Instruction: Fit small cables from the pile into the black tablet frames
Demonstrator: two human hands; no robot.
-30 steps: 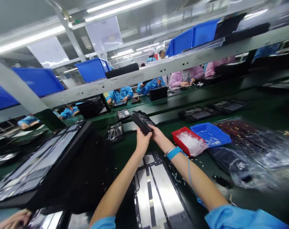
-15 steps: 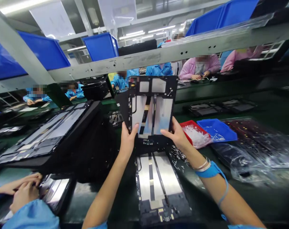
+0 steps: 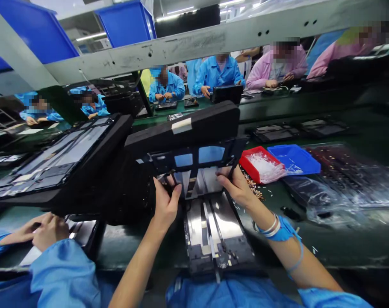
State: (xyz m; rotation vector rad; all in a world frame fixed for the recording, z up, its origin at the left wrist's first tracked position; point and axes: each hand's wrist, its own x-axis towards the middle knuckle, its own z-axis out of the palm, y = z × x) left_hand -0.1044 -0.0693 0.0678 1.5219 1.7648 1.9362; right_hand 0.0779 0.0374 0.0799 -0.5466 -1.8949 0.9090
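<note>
A flat tablet panel [image 3: 210,155], black with silvery plates, is held at its two side edges and tilts toward me. My left hand [image 3: 166,201] is closed on its left edge, fingers partly hidden. At the right edge, my right hand [image 3: 237,184] grips with the thumb on the near face. Directly behind the panel is a thick black foam block [image 3: 210,117] with a pale label; I cannot tell if my hands support it too. Below, a second tablet panel [image 3: 226,244] lies face up on the bench, partly covered at its far end.
At left a tilted foam tray [image 3: 117,141] bears another panel. A co-worker's hands [image 3: 50,231] work beside it. A red tray [image 3: 250,167] of small white pieces, a blue tray [image 3: 293,160], and bagged parts [image 3: 348,184] lie right. A metal beam [image 3: 194,45] crosses above.
The held panel has tipped from nearly upright to a slant and the black foam block now shows behind it. The view has dropped and shifted slightly; both hands keep their hold.
</note>
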